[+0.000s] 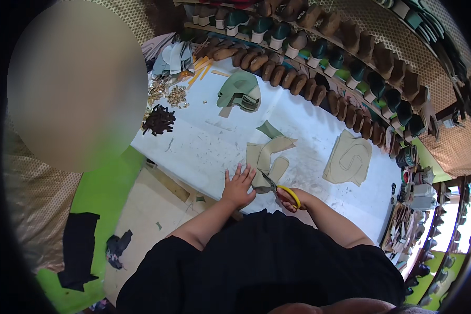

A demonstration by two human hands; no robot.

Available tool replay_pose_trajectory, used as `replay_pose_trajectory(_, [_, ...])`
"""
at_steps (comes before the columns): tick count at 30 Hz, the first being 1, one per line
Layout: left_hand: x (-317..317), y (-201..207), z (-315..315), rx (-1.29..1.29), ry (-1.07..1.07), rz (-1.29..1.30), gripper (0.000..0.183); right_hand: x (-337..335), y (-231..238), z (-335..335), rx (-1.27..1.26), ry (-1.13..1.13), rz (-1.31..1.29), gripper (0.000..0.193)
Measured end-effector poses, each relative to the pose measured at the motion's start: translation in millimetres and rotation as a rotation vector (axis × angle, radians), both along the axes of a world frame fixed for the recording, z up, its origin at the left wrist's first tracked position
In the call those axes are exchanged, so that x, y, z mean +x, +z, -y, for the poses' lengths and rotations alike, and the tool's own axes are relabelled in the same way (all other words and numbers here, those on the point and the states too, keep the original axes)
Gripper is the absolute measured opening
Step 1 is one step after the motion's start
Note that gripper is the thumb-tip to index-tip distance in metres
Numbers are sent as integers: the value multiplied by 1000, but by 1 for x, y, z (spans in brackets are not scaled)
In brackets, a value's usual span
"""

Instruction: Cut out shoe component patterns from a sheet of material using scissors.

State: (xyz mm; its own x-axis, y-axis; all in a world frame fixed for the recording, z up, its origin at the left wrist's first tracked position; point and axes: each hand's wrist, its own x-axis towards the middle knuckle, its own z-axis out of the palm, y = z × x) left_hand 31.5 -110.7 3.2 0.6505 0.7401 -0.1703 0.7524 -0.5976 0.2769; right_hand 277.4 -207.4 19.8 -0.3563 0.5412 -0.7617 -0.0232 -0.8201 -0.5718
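1 pr. of scissors (276,189), yellow handles, gripped firmly in my R hand (288,201); blades parted, at the lower edge of the cut beige pcs (279,167) on the white table (303,120). I count approx. 3 of those, overlapping or touching, w/ 1 green scrap (269,129) just above. My L hand (238,187) holds nothing: palm down, fingers spread, fingertips beside the beige; can't tell if they press on it.

To the R, 1 beige stack (349,159) w/ curved lines drawn on top. Farther up, 1 pile of green pcs (240,90); top L, 1 brown heap (159,120), gold bits (177,96) & a few yellow strips (206,72), too jumbled to count.

Containers: 1 dark tin (404,157) at far R w/ pale lettering, too small to read, & 1 whitish box (423,203) nearby; can't see contents of either.
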Motion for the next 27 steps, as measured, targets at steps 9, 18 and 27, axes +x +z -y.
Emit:
replay_pose_trajectory(9, [-8,-23,-1,39,-63,107,55,-9,-10,1,44,43,82,66])
replay_pose_trajectory(18, [-11,-19,-1,40,-84,179,60,-13,-9,-13,229,238,436,73])
replay_pose_trajectory(27, [-15,-30,-4,17,-82,169,61,-13,-8,-10,131,153,376,64])
